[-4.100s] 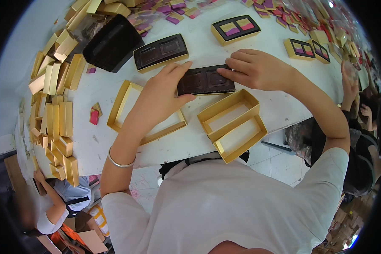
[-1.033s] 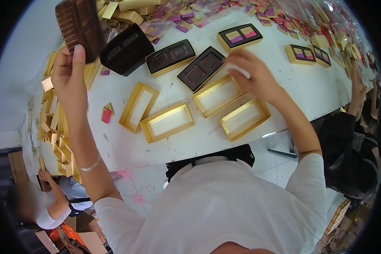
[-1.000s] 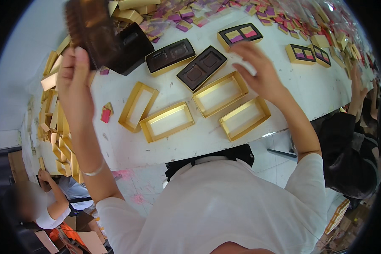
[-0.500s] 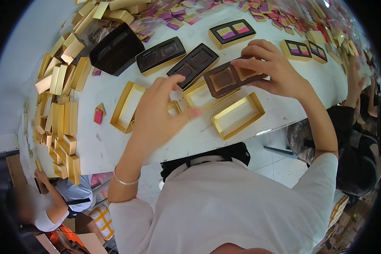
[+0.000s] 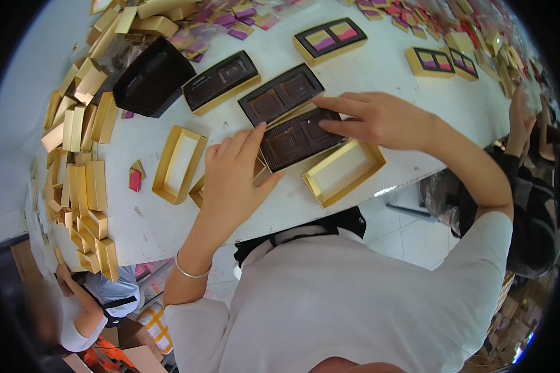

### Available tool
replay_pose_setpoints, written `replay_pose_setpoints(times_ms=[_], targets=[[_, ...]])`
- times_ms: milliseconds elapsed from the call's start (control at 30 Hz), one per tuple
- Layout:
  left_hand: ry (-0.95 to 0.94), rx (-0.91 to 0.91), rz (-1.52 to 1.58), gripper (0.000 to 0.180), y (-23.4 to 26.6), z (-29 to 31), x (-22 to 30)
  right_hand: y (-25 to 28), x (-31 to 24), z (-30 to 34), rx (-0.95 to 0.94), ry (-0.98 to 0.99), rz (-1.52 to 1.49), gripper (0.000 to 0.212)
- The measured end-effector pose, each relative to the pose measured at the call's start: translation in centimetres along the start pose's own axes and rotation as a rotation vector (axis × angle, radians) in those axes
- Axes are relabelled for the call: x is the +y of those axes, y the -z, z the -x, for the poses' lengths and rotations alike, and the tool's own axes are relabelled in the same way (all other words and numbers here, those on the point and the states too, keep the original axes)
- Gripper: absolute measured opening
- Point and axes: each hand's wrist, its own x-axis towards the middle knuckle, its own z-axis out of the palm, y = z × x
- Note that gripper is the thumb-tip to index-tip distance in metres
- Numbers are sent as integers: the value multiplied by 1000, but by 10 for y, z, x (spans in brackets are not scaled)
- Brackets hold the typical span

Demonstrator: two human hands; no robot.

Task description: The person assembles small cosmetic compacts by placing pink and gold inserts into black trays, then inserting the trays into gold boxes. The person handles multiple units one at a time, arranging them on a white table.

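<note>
A dark brown plastic tray [image 5: 302,140] with two square hollows sits over a gold box, most of which is hidden beneath it. My left hand [image 5: 233,168] straddles its left end, forefinger at the upper corner and thumb at the lower one. At the tray's right end, the fingers of my right hand [image 5: 373,118] rest on it; my right thumb is hard to make out. Just beyond lies another gold box with a dark tray [image 5: 282,94]. An empty gold box [image 5: 345,173] stands below my right hand, and another gold box [image 5: 196,193] is partly covered by my left.
Left of my hands stand an open gold box [image 5: 179,165] and a small red-and-gold piece [image 5: 135,177]. Farther off are a tray-lined box [image 5: 221,81], a stack of dark trays [image 5: 154,78] and a filled box [image 5: 330,40]. Gold boxes [image 5: 84,183] pile up along the left edge.
My right hand has lowered the dark tray leftward and down onto a gold box. My left hand has come in to the tray's left end. The whole view has shifted slightly.
</note>
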Motion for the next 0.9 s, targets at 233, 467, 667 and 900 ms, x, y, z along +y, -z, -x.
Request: replay_pose_setpoints(times_ms=[233, 467, 667, 900], targets=[[-20, 25, -20, 63, -1, -2, -1, -8, 6, -9, -187, 126, 296, 45], [-36, 61, -65, 64, -2, 2, 0, -12, -35, -5, -154, -197, 297, 74], [-35, 195, -23, 65, 24, 6, -4, -9, -49, 0, -51, -286, 149, 72], [54, 541, -516, 31, 90, -30, -119, 8, -49, 0, 359, -367, -43, 48]])
